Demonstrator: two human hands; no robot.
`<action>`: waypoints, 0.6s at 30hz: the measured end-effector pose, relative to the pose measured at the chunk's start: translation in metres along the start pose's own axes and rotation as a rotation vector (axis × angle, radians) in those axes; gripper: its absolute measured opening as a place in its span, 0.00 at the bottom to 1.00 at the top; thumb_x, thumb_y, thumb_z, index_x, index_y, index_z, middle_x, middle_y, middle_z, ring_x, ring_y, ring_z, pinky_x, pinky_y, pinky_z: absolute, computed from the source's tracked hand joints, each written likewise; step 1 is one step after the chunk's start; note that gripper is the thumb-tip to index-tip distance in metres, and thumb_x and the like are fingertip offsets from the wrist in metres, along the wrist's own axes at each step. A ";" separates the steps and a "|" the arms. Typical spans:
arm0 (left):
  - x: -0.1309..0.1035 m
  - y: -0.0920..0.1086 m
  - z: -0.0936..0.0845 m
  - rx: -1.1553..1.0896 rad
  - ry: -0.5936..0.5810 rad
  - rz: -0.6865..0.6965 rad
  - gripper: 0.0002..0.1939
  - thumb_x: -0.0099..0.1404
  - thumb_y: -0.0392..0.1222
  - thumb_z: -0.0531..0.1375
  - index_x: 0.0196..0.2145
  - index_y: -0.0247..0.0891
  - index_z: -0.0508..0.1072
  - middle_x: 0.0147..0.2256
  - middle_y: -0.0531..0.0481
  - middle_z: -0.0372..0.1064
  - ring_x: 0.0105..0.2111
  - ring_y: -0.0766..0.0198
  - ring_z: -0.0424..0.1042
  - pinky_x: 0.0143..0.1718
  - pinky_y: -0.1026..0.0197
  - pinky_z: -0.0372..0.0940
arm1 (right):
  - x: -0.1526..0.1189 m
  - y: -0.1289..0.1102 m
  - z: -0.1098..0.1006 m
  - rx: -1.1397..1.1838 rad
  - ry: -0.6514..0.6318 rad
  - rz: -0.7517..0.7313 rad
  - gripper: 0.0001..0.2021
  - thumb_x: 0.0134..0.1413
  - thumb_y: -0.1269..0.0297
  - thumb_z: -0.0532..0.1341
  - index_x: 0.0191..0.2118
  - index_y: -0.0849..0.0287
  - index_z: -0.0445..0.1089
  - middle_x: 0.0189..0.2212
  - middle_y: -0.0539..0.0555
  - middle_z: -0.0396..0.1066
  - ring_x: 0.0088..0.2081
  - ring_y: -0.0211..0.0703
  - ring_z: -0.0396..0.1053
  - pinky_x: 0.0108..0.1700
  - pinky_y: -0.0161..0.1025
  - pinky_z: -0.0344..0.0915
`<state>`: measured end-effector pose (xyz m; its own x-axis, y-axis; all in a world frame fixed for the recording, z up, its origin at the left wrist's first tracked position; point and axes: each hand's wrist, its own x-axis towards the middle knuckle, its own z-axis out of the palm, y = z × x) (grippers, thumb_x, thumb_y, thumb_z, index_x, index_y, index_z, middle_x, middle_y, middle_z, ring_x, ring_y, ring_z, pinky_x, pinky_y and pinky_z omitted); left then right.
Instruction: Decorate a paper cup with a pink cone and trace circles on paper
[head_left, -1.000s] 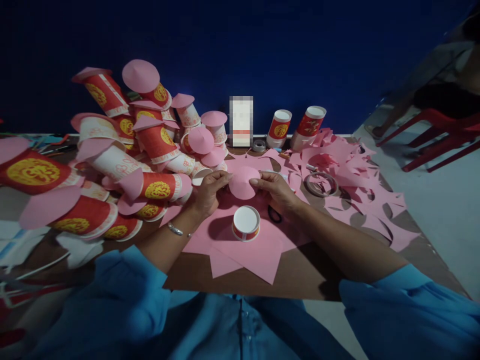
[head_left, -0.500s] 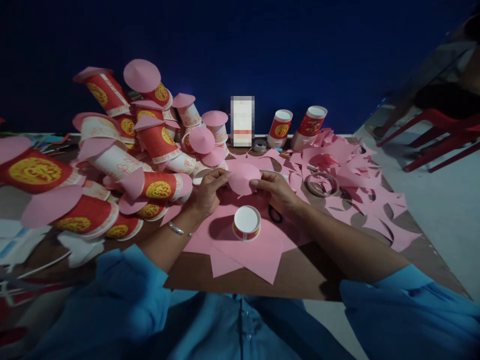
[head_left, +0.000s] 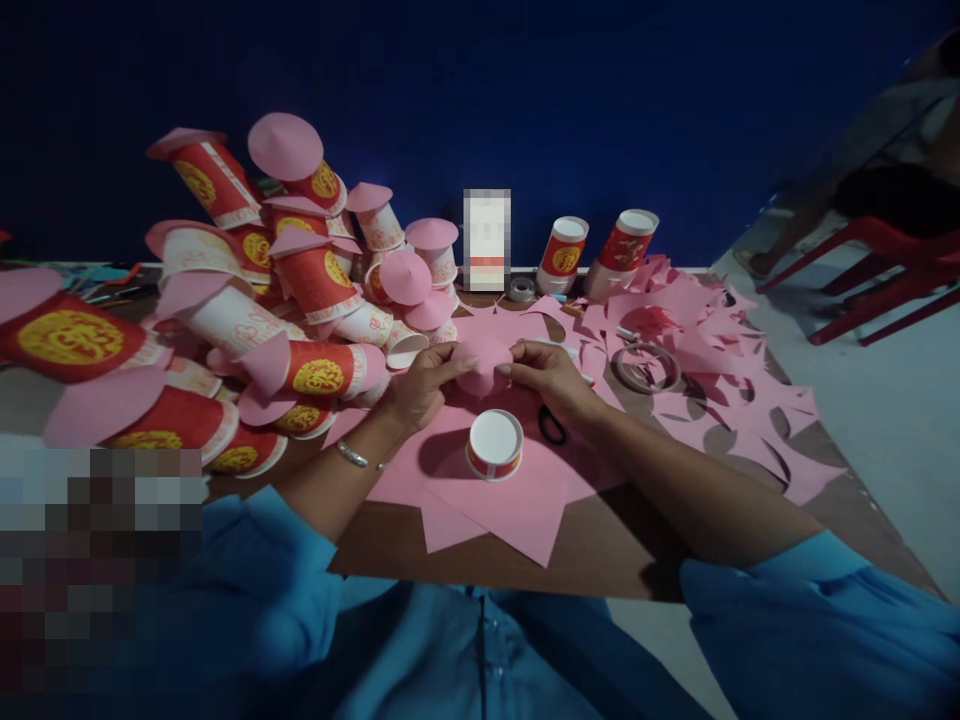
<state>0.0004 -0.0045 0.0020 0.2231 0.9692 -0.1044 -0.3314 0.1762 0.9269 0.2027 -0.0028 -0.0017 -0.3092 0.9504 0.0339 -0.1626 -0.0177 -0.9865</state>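
Observation:
Between my two hands is a shallow pink paper cone (head_left: 482, 362), held above the pink sheets (head_left: 517, 510). My left hand (head_left: 421, 385) pinches its left edge, thumb on top. At the right edge my right hand (head_left: 551, 378) pinches it the same way. Just below, nearer to me, a paper cup (head_left: 495, 445) stands upside down on the sheets, its white base up and a red band near the rim. Black scissor handles (head_left: 553, 425) stick out under my right hand. Both hands are closed on the cone.
Many red and white paper cups with pink cone tops (head_left: 315, 275) lie piled on the left. Two cup stacks (head_left: 562, 250) stand at the back, near a tape roll (head_left: 521, 289). Pink offcuts (head_left: 697, 340) and a larger tape roll (head_left: 646, 368) lie right; a red stool (head_left: 885, 260) stands beyond.
The cone has shifted slightly left and tilted, and my left thumb now lies further over its top. The cup on the sheets has stayed in place.

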 end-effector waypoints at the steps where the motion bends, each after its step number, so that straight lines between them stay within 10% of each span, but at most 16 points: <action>1: 0.000 0.000 0.000 0.007 -0.007 -0.006 0.21 0.49 0.50 0.80 0.32 0.35 0.80 0.29 0.51 0.76 0.31 0.64 0.72 0.37 0.61 0.67 | 0.000 0.000 0.000 0.006 0.019 0.008 0.19 0.43 0.48 0.79 0.27 0.56 0.75 0.24 0.47 0.72 0.27 0.35 0.63 0.33 0.36 0.59; 11: 0.001 -0.002 -0.002 0.198 -0.103 0.085 0.19 0.55 0.55 0.75 0.28 0.37 0.78 0.25 0.53 0.72 0.27 0.66 0.68 0.33 0.62 0.63 | 0.002 0.004 -0.001 -0.174 -0.043 -0.024 0.22 0.46 0.43 0.76 0.28 0.58 0.76 0.26 0.49 0.72 0.30 0.37 0.65 0.34 0.38 0.59; 18: 0.003 -0.003 -0.002 0.228 0.036 0.180 0.20 0.54 0.53 0.75 0.24 0.37 0.73 0.24 0.56 0.63 0.27 0.68 0.59 0.30 0.63 0.56 | 0.003 0.007 0.000 -0.210 -0.037 -0.019 0.22 0.46 0.42 0.75 0.29 0.58 0.76 0.27 0.49 0.73 0.30 0.38 0.66 0.34 0.38 0.61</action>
<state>0.0005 -0.0017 -0.0016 0.1451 0.9876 0.0601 -0.1474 -0.0385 0.9883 0.2008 -0.0004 -0.0081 -0.3426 0.9379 0.0547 0.0291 0.0688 -0.9972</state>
